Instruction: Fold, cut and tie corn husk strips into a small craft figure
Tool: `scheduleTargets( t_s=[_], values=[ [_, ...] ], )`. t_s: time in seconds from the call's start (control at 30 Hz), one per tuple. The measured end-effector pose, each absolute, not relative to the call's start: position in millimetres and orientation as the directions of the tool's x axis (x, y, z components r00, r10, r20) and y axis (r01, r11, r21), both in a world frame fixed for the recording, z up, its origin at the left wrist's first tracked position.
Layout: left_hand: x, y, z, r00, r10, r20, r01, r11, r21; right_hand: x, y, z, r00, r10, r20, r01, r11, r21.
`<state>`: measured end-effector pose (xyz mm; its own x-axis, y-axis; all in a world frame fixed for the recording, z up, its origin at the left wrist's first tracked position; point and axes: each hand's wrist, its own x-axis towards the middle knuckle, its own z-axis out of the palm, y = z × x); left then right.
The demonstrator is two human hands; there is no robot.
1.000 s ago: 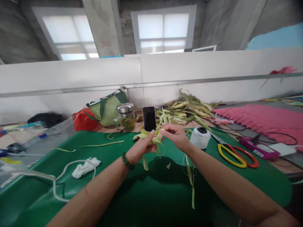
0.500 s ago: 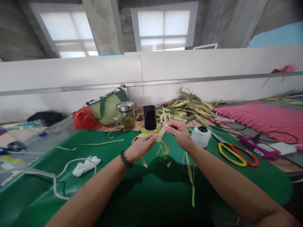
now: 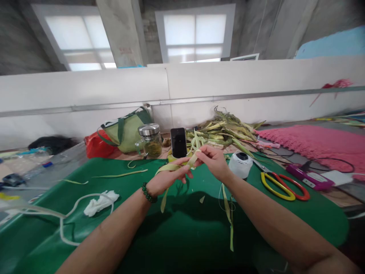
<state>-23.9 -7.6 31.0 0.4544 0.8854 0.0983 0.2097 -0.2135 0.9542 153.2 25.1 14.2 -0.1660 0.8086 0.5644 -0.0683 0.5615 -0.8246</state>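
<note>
My left hand (image 3: 168,177), with a green bead bracelet on the wrist, is closed on several yellow-green husk strips (image 3: 171,167) above the green mat (image 3: 176,236). My right hand (image 3: 212,161) pinches the upper end of the same strips between thumb and fingers. Loose ends hang down below my left hand. Just behind my hands a black phone (image 3: 178,142) stands upright. A long husk strip (image 3: 228,209) lies on the mat under my right forearm.
A pile of corn husks (image 3: 225,131) lies at the back. A white thread spool (image 3: 240,164), yellow and red scissors (image 3: 283,186), a glass jar (image 3: 150,140), a green bag (image 3: 125,129), a white tissue (image 3: 98,201) and a pink knitted mat (image 3: 313,142) surround the work area.
My hands have drawn closer together and the strips have been pulled straighter between them. The loose ends now hang lower on the left.
</note>
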Motion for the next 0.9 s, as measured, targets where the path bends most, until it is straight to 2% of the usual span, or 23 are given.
scheduleTargets(
  t_s=[0.07,0.13,0.2,0.4,0.47,0.53,0.6,0.73,0.9],
  values=[
    [-22.2,-5.0,29.0,0.435,0.893,0.113,0.193,-0.215,0.957,149.4,19.0,14.1,-0.217,0.754,0.620,0.029,0.640,-0.768],
    [-20.8,-3.4,27.4,0.382,0.916,0.124,0.262,-0.236,0.936,147.3,14.7,13.9,-0.255,0.687,0.681,0.112,0.720,-0.685],
    [-19.7,-3.0,26.0,0.338,0.929,0.150,0.345,-0.270,0.899,147.6,13.4,13.9,-0.276,0.658,0.700,0.132,0.748,-0.651],
    [-16.1,-6.5,27.9,0.266,0.939,0.219,0.415,-0.317,0.853,155.4,17.2,17.6,-0.144,0.763,0.631,0.056,0.643,-0.764],
    [-15.8,-6.9,30.0,0.252,0.944,0.211,0.413,-0.302,0.859,157.1,18.2,19.1,-0.164,0.774,0.612,0.044,0.625,-0.779],
    [-17.2,-5.6,30.9,0.248,0.950,0.191,0.363,-0.274,0.891,158.1,19.8,19.9,-0.228,0.788,0.572,0.029,0.593,-0.805],
    [-20.0,-3.0,30.2,0.258,0.954,0.155,0.241,-0.219,0.945,158.2,22.6,19.4,-0.325,0.802,0.501,0.021,0.535,-0.844],
    [-25.6,1.0,28.7,0.308,0.947,0.086,0.020,-0.097,0.995,155.7,29.4,15.0,-0.484,0.788,0.381,0.155,0.505,-0.849],
    [-25.7,0.4,30.7,0.348,0.934,0.077,0.007,-0.085,0.996,155.6,34.3,12.2,-0.477,0.792,0.381,0.195,0.518,-0.833]
  ],
)
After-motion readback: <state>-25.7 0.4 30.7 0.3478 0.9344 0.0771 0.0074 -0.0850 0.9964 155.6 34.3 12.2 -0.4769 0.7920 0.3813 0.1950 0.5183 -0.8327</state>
